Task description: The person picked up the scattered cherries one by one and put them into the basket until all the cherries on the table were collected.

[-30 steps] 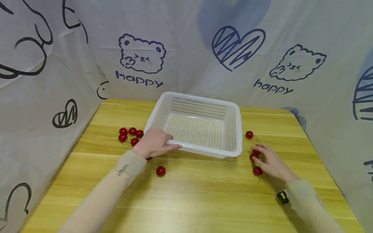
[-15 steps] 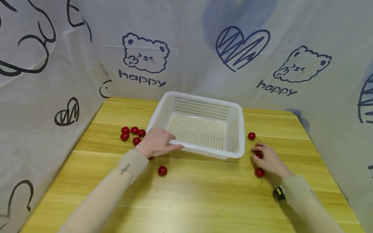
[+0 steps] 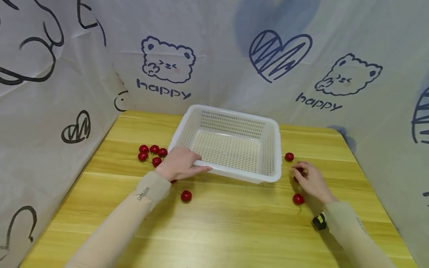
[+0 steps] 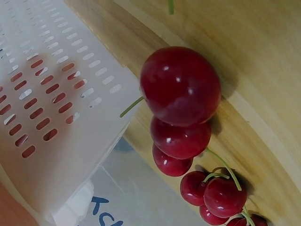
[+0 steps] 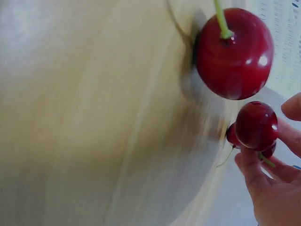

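Observation:
My left hand [image 3: 181, 163] grips the near-left rim of a white perforated plastic basket [image 3: 234, 174], thumb over its front edge. The basket has nothing inside. Beside that hand lie several red cherries [image 3: 154, 149], with one cherry [image 3: 186, 196] nearer me. In the left wrist view, a row of cherries [image 4: 180, 85] runs along the basket's side. On the right, my right hand [image 3: 313, 180] has its fingers curled round a cherry [image 5: 257, 126], partly hidden by the hand. A cherry [image 3: 298, 199] lies below this hand and another cherry [image 3: 289, 156] above it.
The wooden table [image 3: 218, 230] is backed and flanked by a white cloth [image 3: 218, 56] with drawn bears and hearts. A small black device [image 3: 319, 222] sits at the right wrist.
My right hand has closed in around the cherries by it, and less of them shows. The left hand keeps its grip on the basket. The head view has shifted slightly.

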Motion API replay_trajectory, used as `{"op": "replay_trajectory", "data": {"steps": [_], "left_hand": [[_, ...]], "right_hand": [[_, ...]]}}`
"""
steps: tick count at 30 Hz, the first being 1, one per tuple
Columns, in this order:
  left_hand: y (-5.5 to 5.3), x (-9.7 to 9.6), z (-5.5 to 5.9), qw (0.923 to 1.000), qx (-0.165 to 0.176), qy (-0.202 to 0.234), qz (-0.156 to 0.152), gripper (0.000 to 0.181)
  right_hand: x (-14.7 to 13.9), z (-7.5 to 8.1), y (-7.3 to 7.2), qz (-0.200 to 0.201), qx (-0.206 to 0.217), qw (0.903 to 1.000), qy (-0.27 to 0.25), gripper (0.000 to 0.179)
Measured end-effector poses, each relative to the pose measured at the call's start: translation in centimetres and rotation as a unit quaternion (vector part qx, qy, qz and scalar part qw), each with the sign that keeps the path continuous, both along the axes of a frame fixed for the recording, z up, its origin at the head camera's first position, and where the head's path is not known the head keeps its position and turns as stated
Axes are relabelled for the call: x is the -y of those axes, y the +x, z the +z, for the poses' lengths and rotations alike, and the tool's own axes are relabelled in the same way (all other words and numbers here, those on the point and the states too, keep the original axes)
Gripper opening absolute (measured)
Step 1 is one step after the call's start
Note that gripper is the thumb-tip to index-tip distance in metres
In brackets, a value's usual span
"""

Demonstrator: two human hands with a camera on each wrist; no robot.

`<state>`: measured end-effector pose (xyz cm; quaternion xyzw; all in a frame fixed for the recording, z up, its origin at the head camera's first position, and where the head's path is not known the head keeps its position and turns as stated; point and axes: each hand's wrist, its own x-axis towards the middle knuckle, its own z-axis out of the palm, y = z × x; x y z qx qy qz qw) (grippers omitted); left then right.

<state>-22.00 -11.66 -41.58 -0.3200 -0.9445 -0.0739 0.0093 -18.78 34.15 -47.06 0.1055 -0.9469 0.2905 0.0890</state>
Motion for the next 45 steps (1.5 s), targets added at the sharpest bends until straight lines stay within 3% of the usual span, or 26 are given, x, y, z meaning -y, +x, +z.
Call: {"op": "replay_trajectory", "data": {"steps": [12,24,33,45], "left_hand": [[-0.2,-0.3,-0.2,1.0000,0.003,0.004,-0.001,0.056],[-0.1,-0.2,-0.1,1.0000,0.008,0.001,0.002,0.057],[0.0,-0.2,0.1,1.0000,0.008,0.001,0.004,0.057],[-0.1,0.0,-0.2,1.0000,0.001,0.001,0.004,0.057]], "right_hand": [[0.9,0.9,-0.4,-0.022,-0.039,0.9983,-0.038,0.021],[0.9,-0.3,-1.3,-0.063,0.018,0.9967,-0.048,0.015],[1.3,-0.7,-1.9,-0.061,0.028,0.9950,-0.073,0.032],[1.7,0.3,-2.5,-0.074,0.036,0.9920,-0.096,0.037]]}}
